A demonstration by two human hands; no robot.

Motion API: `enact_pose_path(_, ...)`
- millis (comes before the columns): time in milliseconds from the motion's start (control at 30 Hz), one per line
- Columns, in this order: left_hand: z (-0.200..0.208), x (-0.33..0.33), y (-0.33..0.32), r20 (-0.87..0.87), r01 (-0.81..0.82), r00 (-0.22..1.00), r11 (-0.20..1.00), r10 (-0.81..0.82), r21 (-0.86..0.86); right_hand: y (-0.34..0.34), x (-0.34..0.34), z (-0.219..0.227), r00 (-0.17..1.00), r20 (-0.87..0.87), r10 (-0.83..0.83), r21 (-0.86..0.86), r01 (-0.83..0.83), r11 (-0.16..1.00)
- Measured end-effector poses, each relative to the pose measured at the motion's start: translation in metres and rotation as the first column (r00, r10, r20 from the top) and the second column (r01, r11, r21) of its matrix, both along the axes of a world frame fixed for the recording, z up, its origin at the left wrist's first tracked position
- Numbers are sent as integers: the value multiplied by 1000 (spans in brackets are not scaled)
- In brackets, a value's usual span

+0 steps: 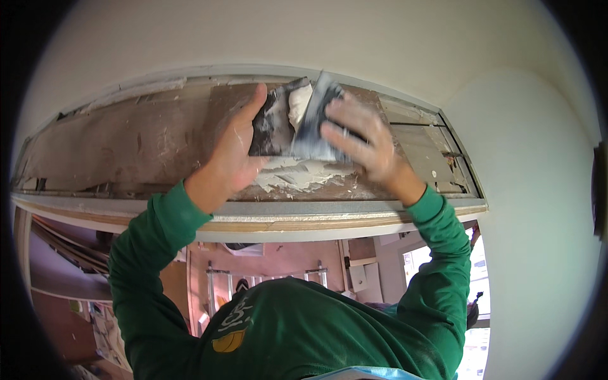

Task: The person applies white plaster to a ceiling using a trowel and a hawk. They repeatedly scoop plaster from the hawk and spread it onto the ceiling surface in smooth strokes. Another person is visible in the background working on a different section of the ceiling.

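Note:
My left hand [228, 152] grips a dark, flat filling blade [271, 123], its thumb along the left edge. A thick lump of white putty [299, 104] sits on that blade's face. Closed around a second filling blade [309, 130], my right hand [367, 136] is smeared by motion. The second blade is tilted and its edge meets or overlaps the first one beside the putty; the blur hides the exact contact. Both blades are held above a brown board [231, 101], where more white putty [304, 177] lies spread in rough streaks.
The board rests in a long recessed ledge [139, 136] with a raised front edge [266, 223]. A pale wall [532, 190] rises at the right. Far below, a ladder [266, 278] stands on the reddish floor [282, 258]. Shelves [69, 253] show at the lower left.

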State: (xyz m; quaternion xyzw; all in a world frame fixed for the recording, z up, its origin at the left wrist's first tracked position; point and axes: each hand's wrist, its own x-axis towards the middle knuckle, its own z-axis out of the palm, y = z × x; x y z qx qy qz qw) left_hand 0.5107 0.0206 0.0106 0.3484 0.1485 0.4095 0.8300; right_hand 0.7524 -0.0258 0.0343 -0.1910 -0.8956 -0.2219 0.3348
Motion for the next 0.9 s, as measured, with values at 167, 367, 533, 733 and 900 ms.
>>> enact_pose_path(167,3,-18,33,16,-313,949,944,316,-105,58,53,-8,881,276,-384,-103,424,900)
enact_pose_path(367,-37,-46,104,187,-504,815,830,548,-238,78,25,-15,884,438,-164,-390,352,851)
enact_pose_path(533,-40,-42,103,65,-569,790,769,609,-290,94,24,-47,900,434,-50,-631,343,696)
enact_pose_path(733,-39,-44,103,72,-589,771,751,633,-298,79,42,3,806,592,-10,-587,440,680)
enact_pose_path(900,-55,-32,95,-74,-531,847,844,526,-79,109,27,-23,953,303,8,-587,180,790)
